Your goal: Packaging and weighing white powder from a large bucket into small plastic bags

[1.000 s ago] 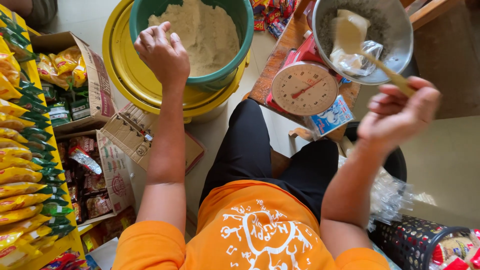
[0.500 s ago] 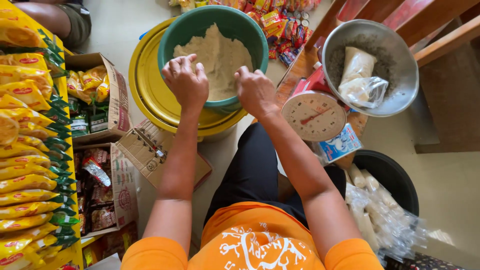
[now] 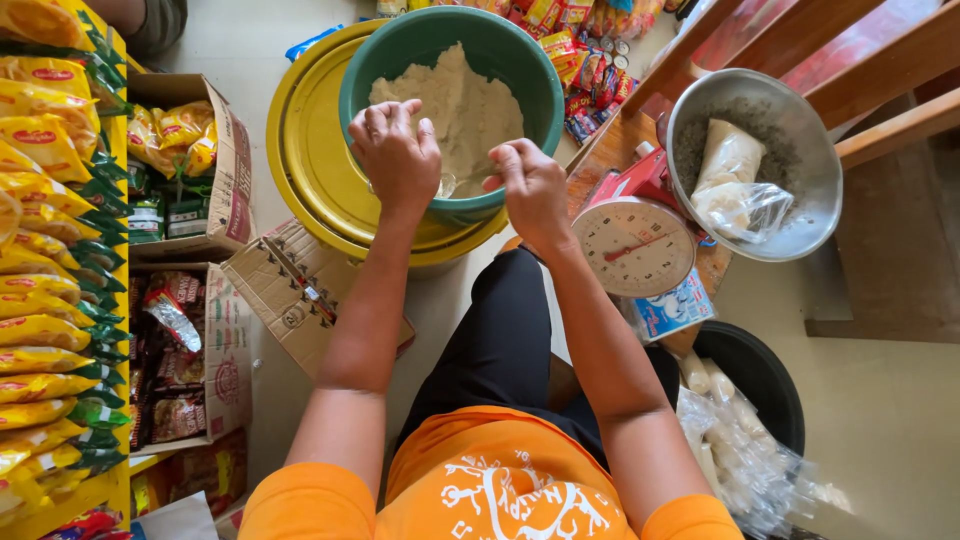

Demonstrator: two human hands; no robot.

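A green bowl (image 3: 521,62) of pale powder (image 3: 462,100) sits inside a wide yellow basin (image 3: 300,150) on the floor in front of me. Both hands are over the bowl's near rim. My left hand (image 3: 393,152) is curled, knuckles up, and pinches a small clear plastic bag (image 3: 446,186) that shows just under its thumb. My right hand (image 3: 530,185) is closed in a fist right beside it, at the bag's other side; the grip itself is hidden by the fingers.
A dial scale (image 3: 635,246) stands at right, its metal pan (image 3: 810,215) holding a filled bag (image 3: 727,160). A black bucket (image 3: 765,372) holds several packed bags (image 3: 722,445). Cardboard boxes (image 3: 236,150) and yellow snack packets (image 3: 40,250) line the left; a wooden bench (image 3: 800,50) is far right.
My right hand left the scale pan and came left to the bowl's rim beside my left hand. My left hand stayed over the bowl.
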